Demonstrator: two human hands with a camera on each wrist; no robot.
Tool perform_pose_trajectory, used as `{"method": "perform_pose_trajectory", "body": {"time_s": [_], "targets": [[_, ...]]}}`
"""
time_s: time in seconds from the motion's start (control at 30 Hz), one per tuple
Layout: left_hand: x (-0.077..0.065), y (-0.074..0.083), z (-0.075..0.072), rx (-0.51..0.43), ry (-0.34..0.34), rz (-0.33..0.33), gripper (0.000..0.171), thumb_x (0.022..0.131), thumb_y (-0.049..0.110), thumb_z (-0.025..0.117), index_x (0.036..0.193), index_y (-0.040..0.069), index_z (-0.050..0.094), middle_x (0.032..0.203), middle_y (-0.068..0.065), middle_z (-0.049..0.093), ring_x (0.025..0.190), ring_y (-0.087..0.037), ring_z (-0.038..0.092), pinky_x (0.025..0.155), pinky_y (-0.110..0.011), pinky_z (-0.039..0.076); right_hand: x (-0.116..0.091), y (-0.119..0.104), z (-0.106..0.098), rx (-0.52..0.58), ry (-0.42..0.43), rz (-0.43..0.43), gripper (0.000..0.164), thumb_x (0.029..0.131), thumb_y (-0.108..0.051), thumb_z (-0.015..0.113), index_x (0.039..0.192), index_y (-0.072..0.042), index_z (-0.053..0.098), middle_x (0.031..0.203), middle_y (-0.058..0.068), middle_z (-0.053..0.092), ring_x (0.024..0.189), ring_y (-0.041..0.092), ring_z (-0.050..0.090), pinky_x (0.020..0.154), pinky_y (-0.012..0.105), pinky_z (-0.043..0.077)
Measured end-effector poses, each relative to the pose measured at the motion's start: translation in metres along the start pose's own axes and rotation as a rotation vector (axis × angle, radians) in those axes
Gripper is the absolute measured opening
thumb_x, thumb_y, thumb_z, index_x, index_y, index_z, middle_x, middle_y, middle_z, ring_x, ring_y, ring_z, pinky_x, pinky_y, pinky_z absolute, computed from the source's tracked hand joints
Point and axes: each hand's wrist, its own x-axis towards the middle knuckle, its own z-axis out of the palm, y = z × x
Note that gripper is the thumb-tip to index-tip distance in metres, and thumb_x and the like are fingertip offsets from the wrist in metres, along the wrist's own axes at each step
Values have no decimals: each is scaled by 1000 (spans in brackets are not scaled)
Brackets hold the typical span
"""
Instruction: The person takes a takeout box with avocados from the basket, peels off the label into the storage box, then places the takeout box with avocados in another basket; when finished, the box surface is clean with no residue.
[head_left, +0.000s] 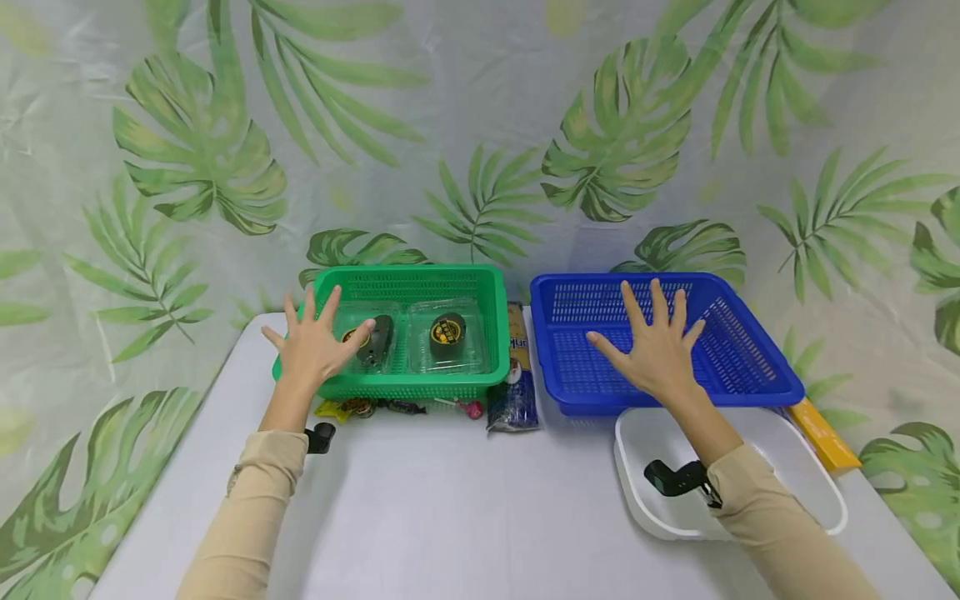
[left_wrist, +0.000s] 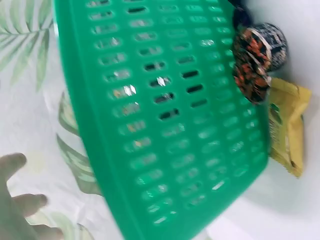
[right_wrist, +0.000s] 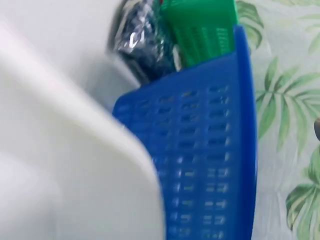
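Note:
My left hand (head_left: pixel 311 346) is spread wide above the left side of a green basket (head_left: pixel 420 380), holding nothing. Inside that basket sit two clear plastic boxes; the right-hand box (head_left: pixel 465 358) holds a dark round item with a black and yellow label (head_left: pixel 447 332), and my fingers partly cover the left one. My right hand (head_left: pixel 660 354), fingers also spread, hovers over the front of a blue basket (head_left: pixel 577 333) and grips nothing. In the left wrist view a yellow wrapped candy (left_wrist: pixel 287 125) and a dark round wrapped candy (left_wrist: pixel 267 47) lie beside the green basket.
Between the baskets lies a blue and gold packet (head_left: pixel 514 392). A white tub (head_left: pixel 637 492) stands under my right forearm, with an orange-yellow box (head_left: pixel 825 437) to its right. A pink lollipop (head_left: pixel 472 409) lies before the green basket. Leaf-patterned cloth (head_left: pixel 480 125) hangs behind the table.

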Motion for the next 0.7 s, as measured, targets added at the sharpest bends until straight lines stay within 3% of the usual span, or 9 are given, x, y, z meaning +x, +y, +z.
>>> {"method": "perform_pose_trajectory", "body": {"time_s": [0.07, 0.1, 0.17, 0.23, 0.43, 0.57, 0.7], "targets": [[3, -5, 1, 3, -7, -19, 81, 90, 61, 45, 151, 12, 22, 142, -30, 35, 127, -52, 33, 96, -73, 26, 3, -9, 3, 83, 13, -44, 86, 88, -59, 52, 153, -17, 14, 153, 26, 5, 137, 51, -7, 100, 77, 1], [4, -8, 2, -1, -7, -29, 76, 92, 54, 48, 148, 8, 27, 133, -32, 44, 116, -52, 45, 89, -68, 38, 5, -14, 5, 131, 17, -65, 84, 89, -54, 56, 152, -14, 16, 152, 27, 8, 137, 52, -3, 101, 76, 6], [8, -12, 4, -22, -3, -44, 66, 92, 42, 54, 141, 1, 38, 115, -35, 55, 91, -49, 58, 69, -57, 50, 9, -26, 9, 223, 22, -105, 80, 90, -43, 60, 150, -9, 20, 150, 29, 14, 136, 51, 7, 102, 72, 15], [11, -17, 7, -53, -6, -53, 59, 92, 34, 58, 135, -3, 43, 105, -36, 58, 79, -47, 60, 58, -50, 51, 14, -39, 13, 295, 26, -142, 76, 90, -34, 63, 149, -6, 24, 147, 30, 21, 135, 49, 17, 102, 69, 23], [19, -23, 18, -67, -111, -98, 58, 92, 30, 59, 134, -7, 43, 114, -36, 54, 94, -50, 56, 61, -48, 52, 24, -77, 29, 423, -33, -207, 66, 91, -22, 63, 145, -1, 30, 136, 30, 36, 111, 43, 50, 88, 53, 47], [22, -21, 21, -58, -204, -126, 63, 93, 31, 57, 137, -10, 37, 118, -37, 51, 99, -52, 54, 65, -51, 52, 27, -96, 39, 467, -115, -226, 63, 91, -19, 63, 143, -1, 33, 132, 29, 41, 105, 41, 54, 83, 48, 51], [26, -16, 20, -67, -274, -130, 61, 95, 30, 55, 132, -16, 37, 117, -38, 50, 104, -54, 51, 78, -56, 49, 29, -113, 48, 414, -204, -242, 59, 91, -20, 63, 141, 0, 38, 133, 28, 43, 106, 40, 54, 82, 49, 50]]}}
